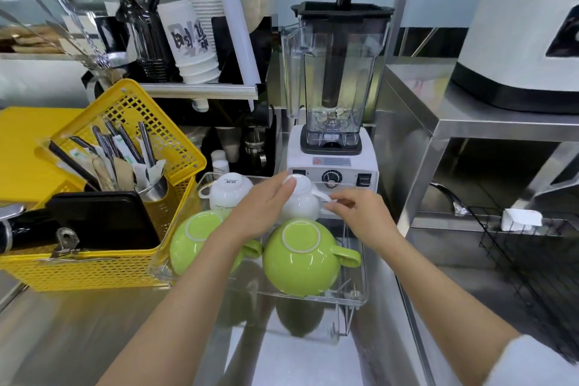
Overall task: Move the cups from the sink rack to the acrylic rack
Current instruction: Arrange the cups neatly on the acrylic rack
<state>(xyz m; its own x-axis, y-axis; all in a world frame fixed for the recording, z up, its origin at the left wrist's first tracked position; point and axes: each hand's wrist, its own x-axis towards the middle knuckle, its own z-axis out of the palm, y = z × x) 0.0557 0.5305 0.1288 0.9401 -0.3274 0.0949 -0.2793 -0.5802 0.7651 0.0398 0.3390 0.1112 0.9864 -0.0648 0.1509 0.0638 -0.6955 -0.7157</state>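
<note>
A clear acrylic rack [354, 293] stands on the steel counter in front of a blender. Upside down on it are a green cup [299, 260] at the front right, a second green cup [194, 236] at the front left, and a white cup [228, 193] at the back left. Another white cup [302, 200] sits upside down at the back right. My left hand [266, 210] cups its left side and base. My right hand [360, 216] pinches its handle. The black wire sink rack [517, 247] is at the right, with no cups visible in it.
A yellow basket [94, 266] with a black tray and a tin of cutlery sits to the left of the acrylic rack. The blender [333, 122] stands right behind it. A steel shelf leg [416, 172] rises to the right. A faucet spout [451, 197] hangs over the sink.
</note>
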